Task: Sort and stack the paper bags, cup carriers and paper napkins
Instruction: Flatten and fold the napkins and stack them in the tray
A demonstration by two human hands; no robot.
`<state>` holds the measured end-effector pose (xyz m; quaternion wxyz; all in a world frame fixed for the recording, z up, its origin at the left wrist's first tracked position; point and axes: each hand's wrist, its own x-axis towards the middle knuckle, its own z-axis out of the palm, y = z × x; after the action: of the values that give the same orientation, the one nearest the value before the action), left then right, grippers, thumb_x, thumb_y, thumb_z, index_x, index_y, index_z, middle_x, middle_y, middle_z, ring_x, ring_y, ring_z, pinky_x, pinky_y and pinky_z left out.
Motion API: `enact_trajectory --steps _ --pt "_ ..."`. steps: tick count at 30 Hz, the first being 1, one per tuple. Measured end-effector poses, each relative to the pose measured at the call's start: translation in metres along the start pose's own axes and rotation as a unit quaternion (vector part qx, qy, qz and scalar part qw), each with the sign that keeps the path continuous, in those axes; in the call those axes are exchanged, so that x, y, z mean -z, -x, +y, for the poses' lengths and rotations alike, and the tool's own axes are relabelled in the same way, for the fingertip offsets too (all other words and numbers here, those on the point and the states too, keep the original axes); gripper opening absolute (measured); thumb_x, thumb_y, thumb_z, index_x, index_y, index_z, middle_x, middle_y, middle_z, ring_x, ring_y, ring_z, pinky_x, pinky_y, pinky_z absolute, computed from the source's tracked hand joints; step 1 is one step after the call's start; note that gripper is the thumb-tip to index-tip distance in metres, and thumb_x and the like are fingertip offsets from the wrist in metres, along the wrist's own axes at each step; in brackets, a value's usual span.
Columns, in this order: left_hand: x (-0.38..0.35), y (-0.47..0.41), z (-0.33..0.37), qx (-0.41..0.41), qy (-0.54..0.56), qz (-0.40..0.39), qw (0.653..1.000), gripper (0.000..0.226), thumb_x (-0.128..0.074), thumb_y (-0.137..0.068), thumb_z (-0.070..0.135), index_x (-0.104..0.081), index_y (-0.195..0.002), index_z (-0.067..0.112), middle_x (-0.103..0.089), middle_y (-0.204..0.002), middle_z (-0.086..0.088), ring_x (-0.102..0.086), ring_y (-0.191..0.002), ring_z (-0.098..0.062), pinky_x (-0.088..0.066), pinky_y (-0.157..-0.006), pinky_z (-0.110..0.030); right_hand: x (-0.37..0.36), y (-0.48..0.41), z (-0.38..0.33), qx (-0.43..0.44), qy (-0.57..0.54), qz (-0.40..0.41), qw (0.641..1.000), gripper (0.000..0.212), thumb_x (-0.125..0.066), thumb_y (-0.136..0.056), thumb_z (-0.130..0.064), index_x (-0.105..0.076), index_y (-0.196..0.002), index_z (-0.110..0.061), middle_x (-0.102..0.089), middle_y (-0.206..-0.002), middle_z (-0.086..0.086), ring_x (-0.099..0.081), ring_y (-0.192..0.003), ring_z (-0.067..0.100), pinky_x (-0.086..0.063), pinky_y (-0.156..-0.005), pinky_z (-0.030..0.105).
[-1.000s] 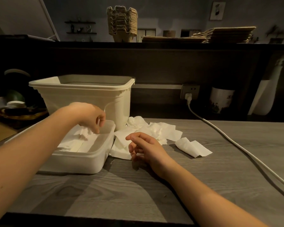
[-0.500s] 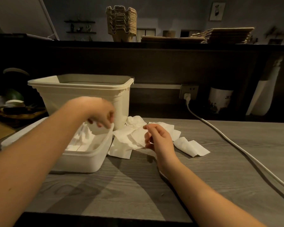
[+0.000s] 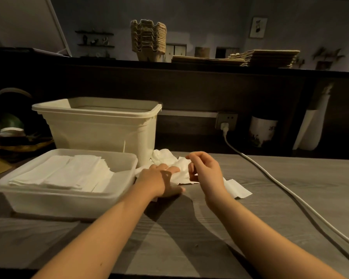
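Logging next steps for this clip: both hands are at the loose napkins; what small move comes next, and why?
Probably the right hand lifts one loose napkin while the left hand presses the pile; the tray holds a neat stack, and crumpled ones lie outside it.

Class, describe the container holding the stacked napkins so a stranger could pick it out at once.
Start at the grey wooden table. On its left stand two pale plastic containers, a tall tub behind and a shallow tray in front. The tray is the low, wide one, with flat stacks of white napkins showing inside.
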<state>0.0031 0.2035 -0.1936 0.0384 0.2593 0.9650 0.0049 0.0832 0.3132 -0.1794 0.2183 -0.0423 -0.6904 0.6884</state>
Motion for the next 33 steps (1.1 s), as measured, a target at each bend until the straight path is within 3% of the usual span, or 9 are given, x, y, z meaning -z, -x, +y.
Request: enact_trajectory --steps 2,7,11,14,18,22,26,30,33 --pt "-0.003 0.002 -0.002 0.008 0.018 0.040 0.999 0.059 -0.045 -0.087 0.061 -0.028 -0.140 0.041 -0.040 -0.143 0.003 -0.039 -0.126 -0.024 -0.036 -0.099 -0.043 0.009 -0.004 0.001 0.006 0.028 0.007 1.000 0.015 -0.050 -0.095 -0.016 -0.062 -0.086 -0.013 -0.049 -0.057 -0.002 -0.046 -0.047 0.000 -0.041 -0.046 0.013" --pt "-0.006 0.012 -0.006 -0.013 0.029 0.160 0.987 0.041 -0.046 -0.095 0.021 -0.043 -0.133 0.038 -0.053 -0.130 0.005 -0.049 -0.114 -0.020 -0.041 -0.084 -0.032 0.029 -0.007 0.019 -0.003 0.098 0.005 0.995 0.015 -0.050 -0.095 -0.017 -0.061 -0.087 -0.014 -0.051 -0.061 0.002 -0.045 -0.052 0.008 -0.037 -0.044 0.014" --pt "0.004 0.023 -0.006 -0.044 0.035 0.157 0.986 0.042 -0.047 -0.094 0.014 -0.048 -0.130 0.034 -0.060 -0.113 0.003 -0.054 -0.094 -0.017 -0.037 -0.066 -0.022 0.035 -0.010 0.023 0.039 0.174 -0.010 0.984 0.013 -0.052 -0.094 -0.021 -0.060 -0.084 -0.023 -0.056 -0.065 0.001 -0.050 -0.058 0.009 -0.042 -0.054 0.020" --pt "0.008 0.031 -0.007 -0.051 0.065 0.168 0.982 0.027 -0.046 -0.094 0.017 -0.053 -0.117 0.029 -0.048 -0.083 0.006 -0.044 -0.075 -0.012 -0.026 -0.049 -0.019 0.037 -0.012 0.024 0.109 0.231 -0.032 0.966 0.013 -0.058 -0.091 -0.022 -0.056 -0.091 -0.034 -0.058 -0.085 -0.007 -0.056 -0.080 0.008 -0.048 -0.070 0.022" --pt "0.013 0.034 -0.005 -0.058 0.098 0.163 0.980 0.020 -0.043 -0.095 0.020 -0.052 -0.106 0.034 -0.050 -0.087 0.007 -0.046 -0.077 -0.013 -0.029 -0.052 -0.021 0.039 -0.014 0.024 0.148 0.305 -0.132 0.931 0.032 -0.063 -0.086 -0.031 -0.047 -0.104 -0.051 -0.044 -0.111 -0.027 -0.043 -0.108 -0.005 -0.037 -0.088 0.011" --pt "0.010 0.031 -0.005 -0.072 0.166 0.125 0.975 0.020 -0.043 -0.096 0.034 -0.058 -0.109 0.030 -0.059 -0.100 0.009 -0.055 -0.086 -0.013 -0.045 -0.068 -0.028 0.040 -0.015 0.027 0.142 0.365 -0.160 0.906 0.032 -0.064 -0.086 -0.023 -0.051 -0.107 -0.044 -0.048 -0.103 -0.027 -0.045 -0.100 -0.007 -0.037 -0.086 0.010" --pt "0.010 0.026 -0.004 -0.058 0.199 0.177 0.962 0.025 -0.042 -0.098 0.039 -0.057 -0.100 0.019 -0.049 -0.096 0.011 -0.047 -0.079 -0.008 -0.037 -0.063 -0.023 0.041 -0.015 0.025 0.113 0.384 -0.151 0.904 0.020 -0.065 -0.086 -0.024 -0.059 -0.104 -0.030 -0.050 -0.094 -0.021 -0.049 -0.092 -0.001 -0.042 -0.082 0.014" --pt "0.011 0.025 -0.006 -0.018 0.268 0.207 0.941 0.033 -0.043 -0.097 0.040 -0.050 -0.073 0.018 -0.050 -0.072 0.004 -0.052 -0.074 -0.018 -0.037 -0.063 -0.030 0.041 -0.015 0.022 0.103 0.373 -0.153 0.909 0.020 -0.062 -0.088 -0.028 -0.061 -0.108 -0.031 -0.053 -0.094 -0.021 -0.052 -0.092 0.000 -0.042 -0.077 0.011" --pt "0.015 0.026 -0.003 -0.013 0.356 0.192 0.915 0.026 -0.044 -0.097 0.037 -0.057 -0.090 0.015 -0.055 -0.078 0.001 -0.057 -0.079 -0.019 -0.048 -0.070 -0.033 0.040 -0.013 0.019 0.100 0.319 -0.124 0.934 0.014 -0.058 -0.090 -0.030 -0.059 -0.103 -0.033 -0.055 -0.094 -0.019 -0.054 -0.089 -0.001 -0.044 -0.072 0.012"
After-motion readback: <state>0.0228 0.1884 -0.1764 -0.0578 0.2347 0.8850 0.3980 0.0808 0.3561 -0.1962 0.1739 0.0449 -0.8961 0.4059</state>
